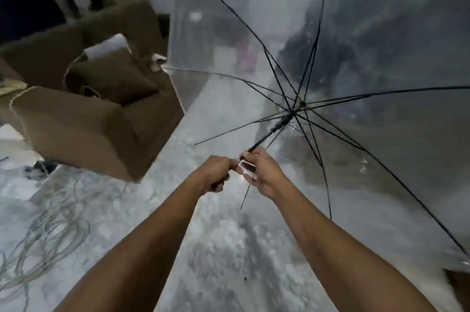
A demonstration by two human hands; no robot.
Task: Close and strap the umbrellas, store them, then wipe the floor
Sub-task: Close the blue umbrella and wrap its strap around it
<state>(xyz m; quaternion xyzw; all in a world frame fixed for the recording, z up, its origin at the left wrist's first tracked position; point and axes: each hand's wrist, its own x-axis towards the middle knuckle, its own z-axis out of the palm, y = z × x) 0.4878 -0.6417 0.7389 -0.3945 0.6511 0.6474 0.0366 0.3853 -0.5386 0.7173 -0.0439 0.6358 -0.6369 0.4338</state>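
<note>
While both bare forearms reach forward from the lower edge of the head view and meet near the middle, the left hand [218,171] is curled into a fist round the lower end of the umbrella's stem, knuckles up. The right hand [263,171] sits just beside it, slightly farther up the stem, fingers bent round the black shaft and a small pale rectangular piece [246,168] between the two hands. The umbrella [284,120] is open, its stem slanting up and to the right from the hands to the hub. Black ribs fan out under a clear canopy that fills the right and upper part of the view.

On the left, one rib tip reaches the rim of an open cardboard box [84,128], so the canopy's left edge has almost no room there. Below the forearms lies grey mottled floor [229,248], with loose cables [50,230] coiled at the lower left, well apart from the hands.
</note>
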